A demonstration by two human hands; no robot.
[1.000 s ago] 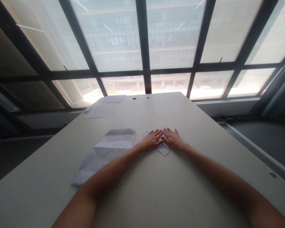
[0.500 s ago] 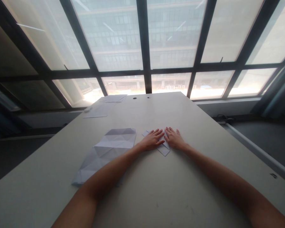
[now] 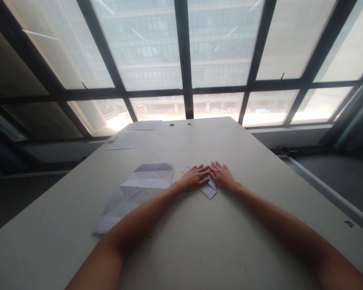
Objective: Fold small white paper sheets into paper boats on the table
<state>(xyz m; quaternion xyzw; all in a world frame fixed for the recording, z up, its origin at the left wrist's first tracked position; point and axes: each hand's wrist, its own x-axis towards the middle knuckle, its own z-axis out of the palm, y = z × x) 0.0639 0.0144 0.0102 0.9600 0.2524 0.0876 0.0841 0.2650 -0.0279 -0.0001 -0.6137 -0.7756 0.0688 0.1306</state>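
A small folded piece of white paper lies on the white table, one pointed corner toward me. My left hand lies flat over its left and middle part, fingers stretched to the right. On its right side rests my right hand, fingers extended and pointing forward and left. The fingertips of both hands meet or nearly meet over the paper, and much of it is hidden beneath them. Left of it, a larger creased sheet of paper lies partly under my left forearm.
More white sheets lie at the table's far left. A round dark hole shows near the far edge. Beyond stand tall windows with dark frames. A small dark mark sits at the right edge.
My right hand has shifted slightly left, closing the gap to my left hand's fingers. My left hand and the papers stay almost where they were.
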